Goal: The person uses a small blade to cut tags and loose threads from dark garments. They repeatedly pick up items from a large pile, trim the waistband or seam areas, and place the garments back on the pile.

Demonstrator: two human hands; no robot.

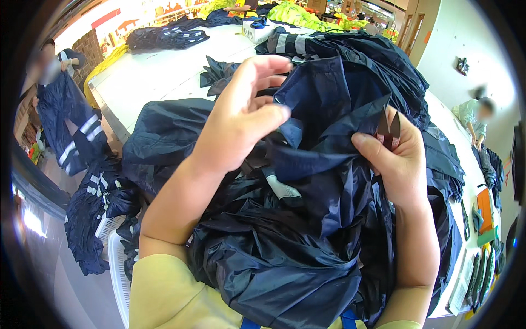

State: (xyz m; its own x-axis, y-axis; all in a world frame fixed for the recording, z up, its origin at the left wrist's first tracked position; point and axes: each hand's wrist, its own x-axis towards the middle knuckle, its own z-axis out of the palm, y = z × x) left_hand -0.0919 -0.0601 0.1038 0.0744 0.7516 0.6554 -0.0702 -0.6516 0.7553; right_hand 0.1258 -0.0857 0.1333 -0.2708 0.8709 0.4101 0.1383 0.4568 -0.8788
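A dark navy garment (323, 82) of thin, shiny cloth is bunched in front of me and over my lap. At its raised edge, beside my left thumb, is a small round snap button (280, 99). My left hand (241, 115) is open next to this edge, its fingers half curled and apart from the thumb. My right hand (400, 159) pinches a fold of the garment between thumb and fingers. The same hand also holds a pair of thread snips (389, 127), whose two pointed blades stick up; their grip is hidden in the palm.
A large heap of navy garments with reflective strips (378, 55) lies on the white table (131, 77). A white basket (118, 268) stands at lower left. One person (71, 60) handles a garment at left; another (476, 118) works at far right. A small box (256, 33) sits behind.
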